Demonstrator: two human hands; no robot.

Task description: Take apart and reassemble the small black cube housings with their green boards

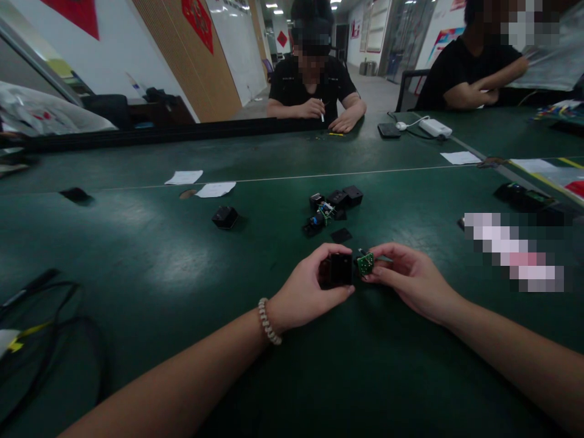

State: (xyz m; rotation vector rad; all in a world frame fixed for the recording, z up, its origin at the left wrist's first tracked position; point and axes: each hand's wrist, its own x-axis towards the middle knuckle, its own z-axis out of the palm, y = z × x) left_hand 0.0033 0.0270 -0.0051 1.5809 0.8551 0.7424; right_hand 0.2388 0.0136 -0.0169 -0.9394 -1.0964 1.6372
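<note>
My left hand (305, 291), with a beaded bracelet at the wrist, is closed around a black plastic housing (341, 269) whose hollow side faces me. Close to its right edge, my right hand (413, 274) pinches a small green circuit board (365, 264) between thumb and fingers. Whether the board touches the housing I cannot tell. Just beyond my hands lies a flat black piece (340, 235). Behind it sits a cluster of black housings (345, 196) and loose electronic parts (325, 211).
A black block (225, 217) and paper slips (216, 190) lie left on the green table (159, 274). Black cables (59, 316) curl at the near left. Across the table sit a person (314, 85) and, farther right, another (474, 67). A white adapter (435, 128) lies near them.
</note>
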